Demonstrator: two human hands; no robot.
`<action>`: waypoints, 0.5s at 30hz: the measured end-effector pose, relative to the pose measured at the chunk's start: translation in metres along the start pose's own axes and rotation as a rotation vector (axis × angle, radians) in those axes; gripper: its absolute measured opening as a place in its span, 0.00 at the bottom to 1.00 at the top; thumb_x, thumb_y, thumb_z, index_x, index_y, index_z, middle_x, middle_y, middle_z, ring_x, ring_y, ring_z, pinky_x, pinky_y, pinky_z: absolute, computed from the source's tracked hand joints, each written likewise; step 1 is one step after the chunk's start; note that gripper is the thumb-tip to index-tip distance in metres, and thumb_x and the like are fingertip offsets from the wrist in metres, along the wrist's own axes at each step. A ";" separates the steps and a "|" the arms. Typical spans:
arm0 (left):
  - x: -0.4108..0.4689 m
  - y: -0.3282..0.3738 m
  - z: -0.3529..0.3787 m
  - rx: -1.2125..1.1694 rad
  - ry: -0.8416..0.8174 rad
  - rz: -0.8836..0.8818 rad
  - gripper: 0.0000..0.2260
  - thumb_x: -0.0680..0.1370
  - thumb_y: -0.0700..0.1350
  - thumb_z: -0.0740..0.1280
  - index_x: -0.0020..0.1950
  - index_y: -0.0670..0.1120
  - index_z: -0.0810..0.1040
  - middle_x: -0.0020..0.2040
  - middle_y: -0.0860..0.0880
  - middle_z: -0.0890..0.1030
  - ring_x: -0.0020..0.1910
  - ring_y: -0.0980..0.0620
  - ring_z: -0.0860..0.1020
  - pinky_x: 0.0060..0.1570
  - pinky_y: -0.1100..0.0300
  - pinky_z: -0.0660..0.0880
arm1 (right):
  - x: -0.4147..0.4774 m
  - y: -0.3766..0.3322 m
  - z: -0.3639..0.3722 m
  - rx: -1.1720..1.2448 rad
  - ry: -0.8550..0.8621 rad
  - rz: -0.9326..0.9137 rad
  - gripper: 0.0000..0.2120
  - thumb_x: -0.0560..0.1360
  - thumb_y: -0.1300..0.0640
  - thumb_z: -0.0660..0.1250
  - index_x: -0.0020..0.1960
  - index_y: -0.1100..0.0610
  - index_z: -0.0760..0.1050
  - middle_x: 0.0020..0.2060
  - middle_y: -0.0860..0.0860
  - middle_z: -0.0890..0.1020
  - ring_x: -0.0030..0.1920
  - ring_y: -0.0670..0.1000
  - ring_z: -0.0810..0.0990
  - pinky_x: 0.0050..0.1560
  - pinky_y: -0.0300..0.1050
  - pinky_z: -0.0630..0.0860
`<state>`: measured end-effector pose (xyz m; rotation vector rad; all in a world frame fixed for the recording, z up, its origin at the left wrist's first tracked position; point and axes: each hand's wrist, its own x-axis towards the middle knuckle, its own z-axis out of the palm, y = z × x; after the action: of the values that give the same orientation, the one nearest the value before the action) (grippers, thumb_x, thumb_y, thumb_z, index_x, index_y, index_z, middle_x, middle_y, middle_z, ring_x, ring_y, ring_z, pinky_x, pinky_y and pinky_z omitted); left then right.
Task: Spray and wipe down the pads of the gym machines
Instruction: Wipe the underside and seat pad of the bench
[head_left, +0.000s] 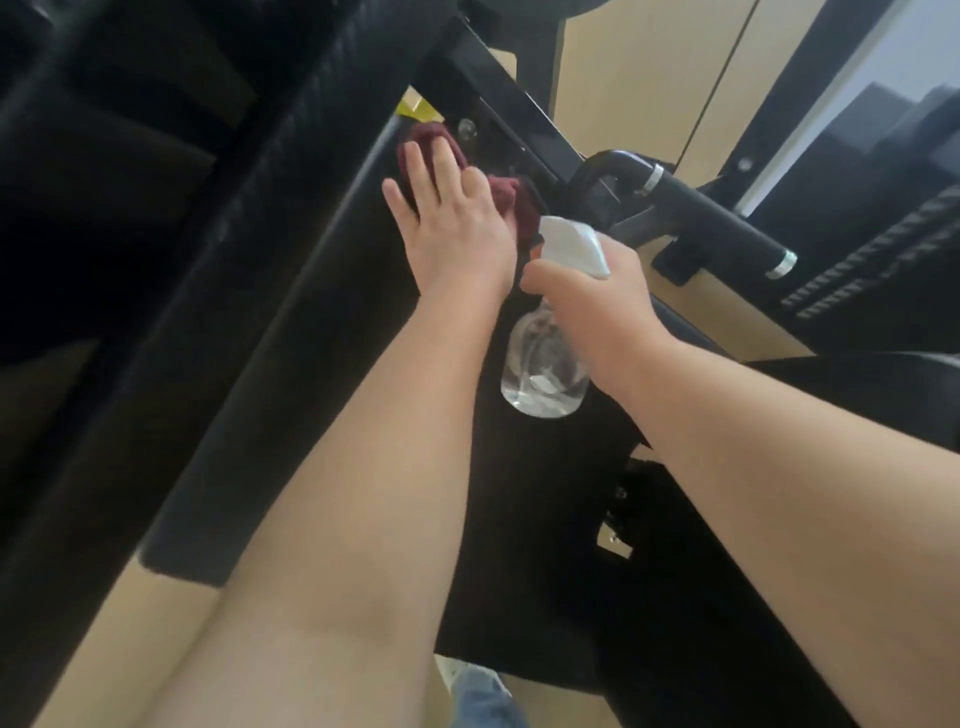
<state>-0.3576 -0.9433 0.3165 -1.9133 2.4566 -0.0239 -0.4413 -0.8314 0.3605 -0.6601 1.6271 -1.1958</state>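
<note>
Left grip (457, 234) lies flat and open, fingers straight and slightly spread, pressing a dark red cloth (511, 200) onto the far end of a long black pad (291, 364) that runs slantwise from near left to far centre. The cloth bunches out beyond the fingertips and to the right of the palm. Right grip (597, 306) sits just beside the left wrist, curled round the neck of a spray bottle (543, 374) right under its white spray head, with the front finger bent across the front of the neck. The bottle's clear body hangs below the hand over the black machine, with a little clear liquid pooled at its bottom. Its white head points far and left toward the cloth; whether the two touch cannot be told. To the left of the pad stands a larger black cushion (130, 249). Far right of the hands, a black handle (722, 223) with silver rings juts out from the frame bar (511, 109). A small yellow part (415, 107) shows just beyond the cloth. Tan floor (649, 62) lies behind the machine, and a bit of blue jeans (483, 696) shows at the near edge.
</note>
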 end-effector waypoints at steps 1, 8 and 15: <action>-0.019 -0.004 0.003 -0.007 -0.016 0.021 0.22 0.84 0.53 0.57 0.76 0.44 0.66 0.83 0.41 0.51 0.82 0.39 0.44 0.78 0.35 0.44 | -0.001 -0.003 0.001 -0.013 -0.008 -0.005 0.13 0.74 0.62 0.73 0.43 0.47 0.72 0.40 0.47 0.77 0.40 0.46 0.77 0.45 0.42 0.80; -0.145 -0.055 0.010 0.043 -0.113 0.101 0.17 0.83 0.55 0.54 0.62 0.44 0.73 0.82 0.39 0.58 0.82 0.37 0.50 0.75 0.30 0.46 | -0.018 0.006 0.010 -0.159 -0.070 0.003 0.10 0.68 0.58 0.74 0.48 0.58 0.80 0.38 0.51 0.81 0.39 0.50 0.80 0.47 0.64 0.82; 0.010 -0.019 -0.009 0.015 -0.001 -0.080 0.20 0.84 0.54 0.57 0.74 0.48 0.68 0.83 0.42 0.52 0.82 0.36 0.47 0.77 0.36 0.43 | -0.006 0.008 0.018 -0.116 -0.064 -0.070 0.06 0.66 0.56 0.72 0.43 0.55 0.79 0.33 0.48 0.80 0.36 0.46 0.80 0.39 0.50 0.79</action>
<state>-0.3420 -0.9578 0.3255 -2.0034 2.3711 -0.0432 -0.4218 -0.8306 0.3547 -0.8268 1.6406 -1.1252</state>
